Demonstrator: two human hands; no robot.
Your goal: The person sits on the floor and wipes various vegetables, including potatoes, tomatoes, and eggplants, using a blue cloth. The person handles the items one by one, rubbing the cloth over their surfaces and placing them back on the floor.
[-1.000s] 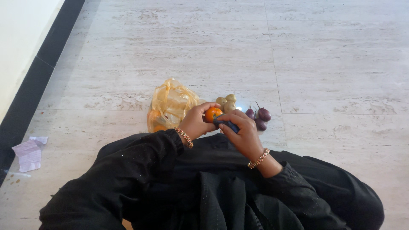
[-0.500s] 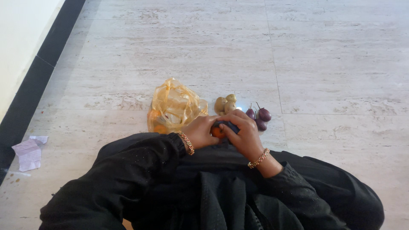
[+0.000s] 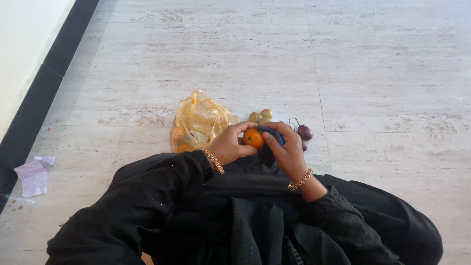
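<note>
While the left hand (image 3: 226, 145) grips an orange fruit (image 3: 253, 138) with curled fingers, the right hand (image 3: 288, 150) presses a dark cloth (image 3: 273, 133) against it.

Glossy orange fruit (image 3: 253, 138), crinkled translucent plastic bag (image 3: 198, 120), polished veined stone floor (image 3: 196, 59), matt black cloth (image 3: 245, 211).

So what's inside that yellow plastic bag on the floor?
Through the thin, see-through yellow plastic bag, orange shapes show near its bottom left, round like the orange fruit in the left hand. The crumpled folds hide the rest, so no count is possible.
</note>
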